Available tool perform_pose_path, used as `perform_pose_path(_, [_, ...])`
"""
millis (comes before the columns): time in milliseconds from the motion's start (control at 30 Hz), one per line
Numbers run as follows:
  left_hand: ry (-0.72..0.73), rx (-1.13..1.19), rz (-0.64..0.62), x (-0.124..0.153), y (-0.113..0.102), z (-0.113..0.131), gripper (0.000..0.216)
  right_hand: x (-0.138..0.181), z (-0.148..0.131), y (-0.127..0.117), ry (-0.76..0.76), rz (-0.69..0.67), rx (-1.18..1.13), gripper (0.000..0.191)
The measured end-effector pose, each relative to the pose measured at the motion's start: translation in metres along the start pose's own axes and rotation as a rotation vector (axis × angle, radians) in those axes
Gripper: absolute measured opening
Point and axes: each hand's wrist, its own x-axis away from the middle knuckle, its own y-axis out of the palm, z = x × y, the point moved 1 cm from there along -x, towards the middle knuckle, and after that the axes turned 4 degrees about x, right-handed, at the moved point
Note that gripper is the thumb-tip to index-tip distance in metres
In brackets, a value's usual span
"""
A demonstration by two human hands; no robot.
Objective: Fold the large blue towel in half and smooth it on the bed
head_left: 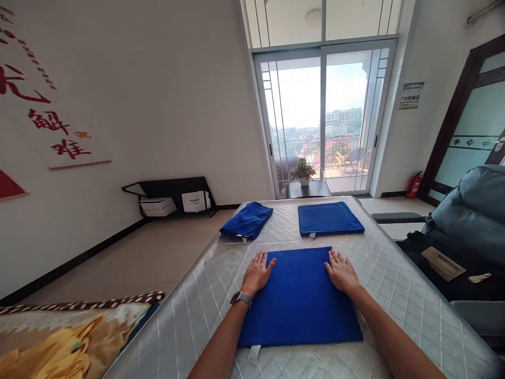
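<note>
A flat blue cushion cover (302, 300) lies spread out in front of me, a white tag at its near edge. On its upper left edge rests my left hand (258, 272), open and flat, with a watch on the wrist. My right hand (341, 270) lies open on the upper right edge, fingers pointing away from me. Neither hand grips anything. Farther off, a second blue cover (330, 218) lies flat at the right. A third blue cover (248, 221), rumpled and folded over, is at the left.
Everything lies on a quilted silver mattress (398, 279). Beyond it, a potted plant (303, 171) stands on a dark chair before a sliding glass door. A grey recliner (469, 210) is at the right. Yellow cloth (55, 350) lies at the lower left.
</note>
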Motion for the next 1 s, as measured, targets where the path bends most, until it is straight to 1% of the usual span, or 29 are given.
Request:
perform_pose_path(133, [-0.024,-0.002,-0.037,-0.004,-0.003,-0.001,0.082,0.004,-0.002,-0.001,0.017,-0.039,-0.027,0.067])
perform_pose_path(200, [-0.021,-0.029,0.012,-0.006,-0.007,0.010,0.080,0.003,-0.003,-0.001,0.028,-0.044,-0.040,0.067])
perform_pose_path(233, [0.004,-0.035,0.049,-0.007,-0.008,0.020,0.079,0.003,-0.004,-0.002,0.031,-0.044,-0.042,0.067])
perform_pose_path(300, [0.114,-0.011,0.105,-0.008,-0.009,0.051,0.075,0.003,-0.005,-0.002,0.032,-0.040,-0.037,0.067])
perform_pose_path(367, [0.260,0.056,0.107,-0.008,-0.004,0.093,0.071,0.003,-0.005,-0.002,0.028,-0.032,-0.027,0.067])
perform_pose_path(467, [0.437,0.170,0.082,-0.004,0.012,0.164,0.061,0.003,-0.003,-0.001,0.018,-0.026,-0.003,0.066])
perform_pose_path(533, [0.520,0.224,0.065,0.001,0.025,0.204,0.059,0.004,0.000,0.002,-0.017,-0.029,0.039,0.065])
perform_pose_path(600, [0.545,0.261,0.035,0.006,0.034,0.230,0.060,0.005,0.003,0.005,-0.060,-0.029,0.082,0.067])
perform_pose_path(633, [0.540,0.272,0.018,0.007,0.037,0.237,0.061,0.005,0.004,0.007,-0.075,-0.028,0.095,0.068])
perform_pose_path(667, [0.527,0.276,0.003,0.009,0.039,0.239,0.062,0.005,0.005,0.008,-0.080,-0.026,0.099,0.069])
perform_pose_path(733, [0.485,0.264,-0.028,0.010,0.039,0.232,0.065,0.004,0.004,0.009,-0.070,-0.021,0.088,0.068])
perform_pose_path(833, [0.420,0.207,-0.069,0.010,0.032,0.208,0.071,0.002,0.001,0.008,-0.033,-0.008,0.043,0.065])
perform_pose_path(1000, [0.332,0.113,-0.103,0.008,0.021,0.171,0.075,-0.001,-0.002,0.004,0.005,-0.007,-0.003,0.069])
